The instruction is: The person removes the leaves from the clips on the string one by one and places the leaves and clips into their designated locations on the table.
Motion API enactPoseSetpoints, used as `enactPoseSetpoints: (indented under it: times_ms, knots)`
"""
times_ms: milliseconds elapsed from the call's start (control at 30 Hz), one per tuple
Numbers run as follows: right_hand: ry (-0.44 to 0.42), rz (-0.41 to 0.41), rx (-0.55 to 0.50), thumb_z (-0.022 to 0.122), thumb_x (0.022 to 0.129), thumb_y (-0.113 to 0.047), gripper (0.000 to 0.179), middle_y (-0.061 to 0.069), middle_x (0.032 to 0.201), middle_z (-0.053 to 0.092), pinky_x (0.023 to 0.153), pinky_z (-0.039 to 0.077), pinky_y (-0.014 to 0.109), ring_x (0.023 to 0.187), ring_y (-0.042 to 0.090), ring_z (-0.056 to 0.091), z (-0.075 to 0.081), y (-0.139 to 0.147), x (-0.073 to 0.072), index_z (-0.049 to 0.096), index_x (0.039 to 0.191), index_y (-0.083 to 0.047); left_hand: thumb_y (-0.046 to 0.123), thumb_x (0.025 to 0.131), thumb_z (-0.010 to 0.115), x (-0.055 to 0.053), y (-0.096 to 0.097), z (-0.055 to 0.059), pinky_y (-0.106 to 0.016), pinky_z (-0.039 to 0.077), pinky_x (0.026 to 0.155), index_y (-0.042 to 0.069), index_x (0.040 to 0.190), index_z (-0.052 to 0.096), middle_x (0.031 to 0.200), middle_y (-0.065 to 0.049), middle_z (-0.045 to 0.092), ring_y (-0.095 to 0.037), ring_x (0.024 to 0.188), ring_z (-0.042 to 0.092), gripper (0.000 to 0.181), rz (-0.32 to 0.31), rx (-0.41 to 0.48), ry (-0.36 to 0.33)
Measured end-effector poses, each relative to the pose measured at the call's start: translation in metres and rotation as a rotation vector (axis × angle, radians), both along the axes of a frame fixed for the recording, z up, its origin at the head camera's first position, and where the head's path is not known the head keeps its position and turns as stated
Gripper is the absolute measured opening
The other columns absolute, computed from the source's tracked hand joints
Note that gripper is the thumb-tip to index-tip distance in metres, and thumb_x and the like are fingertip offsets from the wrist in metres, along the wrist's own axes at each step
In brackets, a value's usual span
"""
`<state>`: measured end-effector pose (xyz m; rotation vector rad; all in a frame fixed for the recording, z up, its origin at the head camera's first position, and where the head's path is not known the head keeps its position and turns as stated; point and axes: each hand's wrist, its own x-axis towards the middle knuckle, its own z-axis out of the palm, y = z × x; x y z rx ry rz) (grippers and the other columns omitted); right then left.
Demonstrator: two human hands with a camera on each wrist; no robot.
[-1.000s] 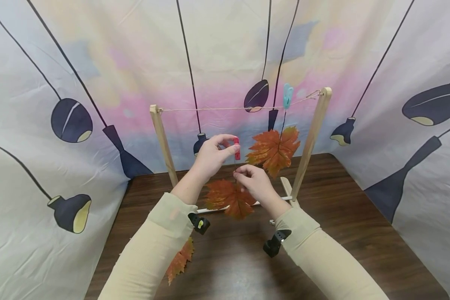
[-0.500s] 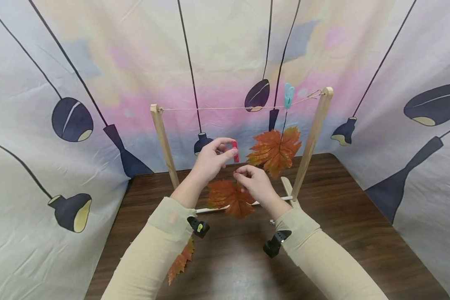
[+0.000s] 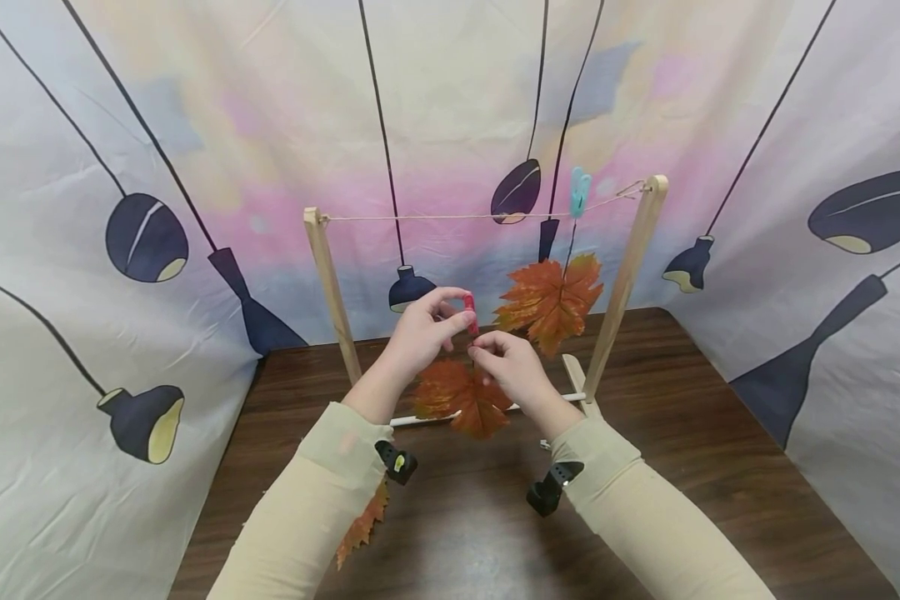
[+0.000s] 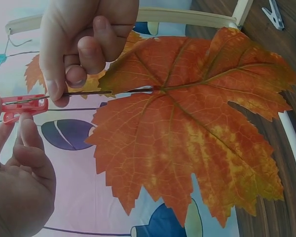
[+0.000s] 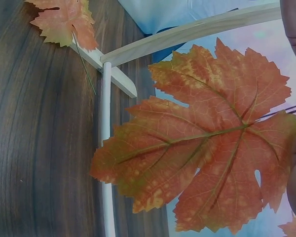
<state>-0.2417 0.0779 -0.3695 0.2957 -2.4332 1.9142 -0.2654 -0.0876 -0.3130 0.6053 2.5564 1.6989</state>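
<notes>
Between thumb and fingers my left hand pinches a red clothespin. My right hand pinches the thin dark stem of an orange artificial maple leaf, just below the clothespin. In the left wrist view the stem runs from the leaf past the right fingertips and lies along the red clothespin; whether the jaws grip it cannot be told. Behind and above the hands, a string spans a wooden frame. A light blue clothespin on it holds a second orange leaf by its stem.
Another leaf lies on the dark wooden table, partly under the left forearm. A pale clothespin rests near the frame's right foot. A white bar joins the frame's feet. A printed curtain stands behind.
My left hand has moved down with the red clothespin, bringing it close to my right fingertips at the stem. The right hand and its leaf have stayed almost in place.
</notes>
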Motion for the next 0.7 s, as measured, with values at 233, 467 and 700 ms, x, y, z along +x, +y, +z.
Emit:
enactPoseSetpoints:
  times_ms: [233, 467, 700]
  knots:
    - [0.005, -0.004, 0.015, 0.061, 0.092, -0.02, 0.019, 0.005, 0.081, 0.06, 0.061, 0.049, 0.037, 0.057, 0.018, 0.055, 0.0, 0.0, 0.0, 0.065, 0.102, -0.004, 0.032, 0.09, 0.063, 0.002, 0.001, -0.004, -0.034, 0.044, 0.052, 0.024, 0.125, 0.058, 0.094, -0.007, 0.058, -0.025, 0.064, 0.056, 0.036, 0.011, -0.012, -0.01]
    - [-0.01, -0.016, 0.022, 0.062, 0.092, -0.025, 0.02, 0.006, 0.08, 0.06, 0.06, 0.049, 0.038, 0.058, 0.02, 0.055, -0.001, 0.003, 0.002, 0.066, 0.1, -0.008, 0.032, 0.09, 0.063, 0.001, 0.003, -0.009, -0.033, 0.045, 0.054, 0.026, 0.124, 0.058, 0.092, -0.007, 0.058, -0.025, 0.064, 0.057, 0.035, -0.002, -0.02, -0.003]
    - [-0.002, -0.024, 0.006, 0.063, 0.09, -0.028, 0.021, 0.006, 0.077, 0.06, 0.061, 0.049, 0.041, 0.058, 0.022, 0.055, 0.0, 0.004, 0.003, 0.067, 0.099, -0.008, 0.03, 0.089, 0.066, 0.001, 0.006, -0.013, -0.033, 0.047, 0.053, 0.025, 0.123, 0.059, 0.088, -0.007, 0.058, -0.025, 0.062, 0.057, 0.036, 0.006, -0.006, 0.001]
